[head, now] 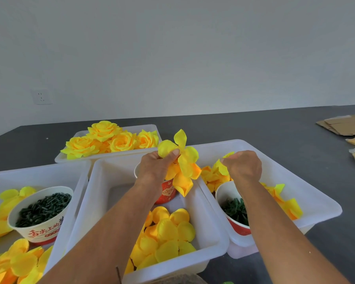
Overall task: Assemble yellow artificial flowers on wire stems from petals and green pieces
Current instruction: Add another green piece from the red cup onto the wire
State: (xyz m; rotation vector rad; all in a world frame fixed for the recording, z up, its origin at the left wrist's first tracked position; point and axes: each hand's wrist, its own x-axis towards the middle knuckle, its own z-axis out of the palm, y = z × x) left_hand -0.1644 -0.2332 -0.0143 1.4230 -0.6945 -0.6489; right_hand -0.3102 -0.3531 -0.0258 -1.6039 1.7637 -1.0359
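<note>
Head view: bowls, trays beneath hands.

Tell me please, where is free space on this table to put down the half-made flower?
Bare dark table lies behind the right tray, up to the cardboard, and left of the finished roses' tray. The middle tray has bare floor at its far left. The left tray, with its bowl and petals, is crowded.

A single head-worn wide-angle view looks forward and down across a dark table toward a grey wall at 12 o'clock. Both forearms enter from 6 o'clock; white bins sit close below.
</note>
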